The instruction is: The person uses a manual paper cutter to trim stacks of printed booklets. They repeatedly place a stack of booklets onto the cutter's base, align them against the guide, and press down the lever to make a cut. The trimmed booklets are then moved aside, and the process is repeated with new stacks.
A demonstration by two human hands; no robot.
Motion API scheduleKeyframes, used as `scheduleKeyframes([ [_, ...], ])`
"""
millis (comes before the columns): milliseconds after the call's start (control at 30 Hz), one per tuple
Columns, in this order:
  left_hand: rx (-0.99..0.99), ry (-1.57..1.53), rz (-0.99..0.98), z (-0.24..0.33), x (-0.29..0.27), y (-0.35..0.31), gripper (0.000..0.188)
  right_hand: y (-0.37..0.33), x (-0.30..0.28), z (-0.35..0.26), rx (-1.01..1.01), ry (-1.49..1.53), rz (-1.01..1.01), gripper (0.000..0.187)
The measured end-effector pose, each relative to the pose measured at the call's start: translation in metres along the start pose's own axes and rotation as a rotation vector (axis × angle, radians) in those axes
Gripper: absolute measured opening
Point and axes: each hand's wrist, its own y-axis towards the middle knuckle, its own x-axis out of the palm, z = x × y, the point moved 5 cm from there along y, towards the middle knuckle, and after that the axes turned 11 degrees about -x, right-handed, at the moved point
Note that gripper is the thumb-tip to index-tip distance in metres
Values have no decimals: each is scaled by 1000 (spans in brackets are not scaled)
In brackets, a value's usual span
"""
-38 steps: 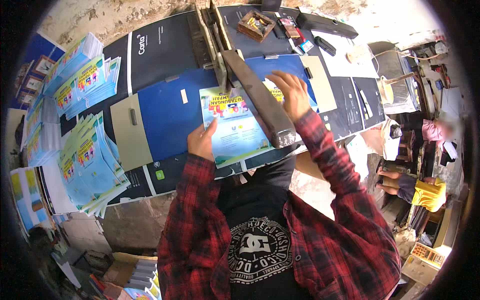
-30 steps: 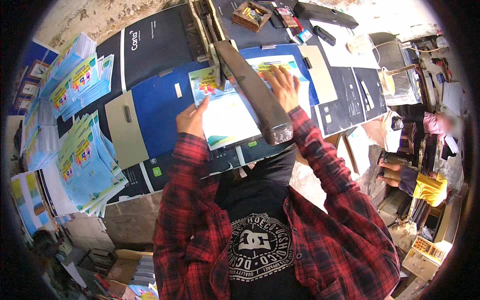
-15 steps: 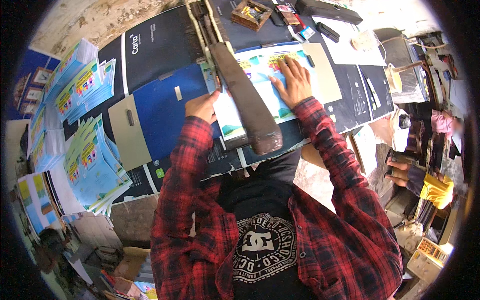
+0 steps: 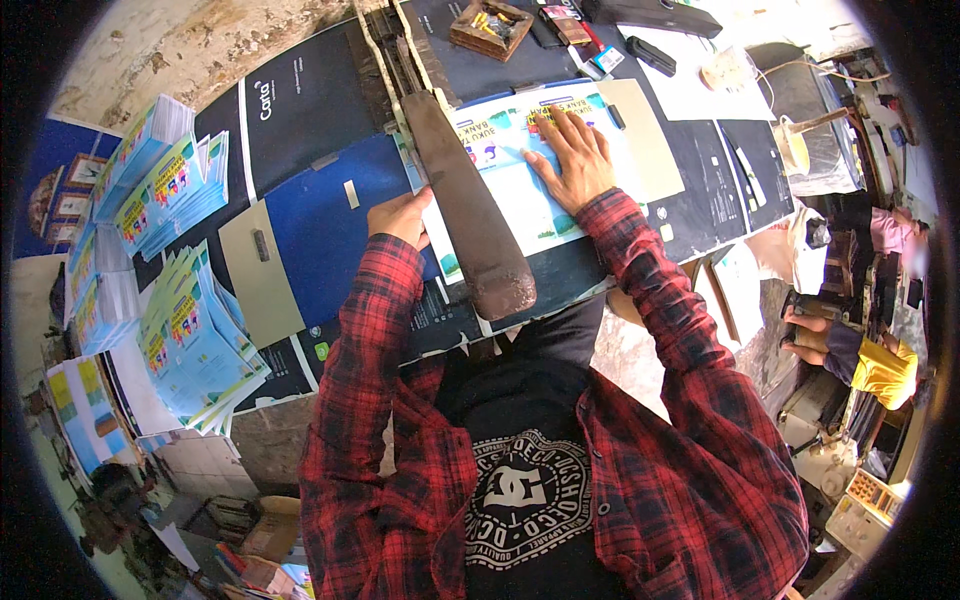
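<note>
A printed sheet (image 4: 555,215) in pale blue, green and yellow lies on the dark table in front of me. My right hand (image 4: 575,165) rests flat on its right half, fingers spread. A long brown lever (image 4: 465,200), like the arm of a paper cutter, crosses the sheet's left part, broad end toward me. To its left, my left hand (image 4: 402,218) pinches the sheet's edge between thumb and curled fingers; part of the grip is hidden. Beneath that hand lies a blue board (image 4: 325,215).
Stacks of printed booklets (image 4: 165,190) and a fanned pile of printed sheets (image 4: 200,340) stand at the left. A small wooden box (image 4: 490,30) and a black case (image 4: 655,15) are along the far side. A cup (image 4: 792,150) sits at right. People are in the background at right.
The lever's broad end has swung left and a little toward me, uncovering more of the sheet on its right. Both hands keep nearly the same places; the whole view has shifted slightly.
</note>
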Motion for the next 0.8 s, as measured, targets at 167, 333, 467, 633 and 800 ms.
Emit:
scheduleKeyframes([
  [167, 70, 78, -27, -4, -5, 16, 26, 6, 5, -35, 14, -22, -16, 65],
  [333, 449, 291, 93, -4, -22, 14, 37, 5, 7, -43, 26, 3, -48, 71],
  [467, 1143, 1037, 483, -26, -6, -36, 65, 4, 12, -41, 24, -38, -85, 69],
  [633, 1177, 1231, 593, -55, -7, -31, 74, 6, 15, -44, -51, -61, -72, 66],
  [800, 1175, 1205, 554, -52, -1, -32, 68, -3, 13, 27, -68, -71, -24, 68],
])
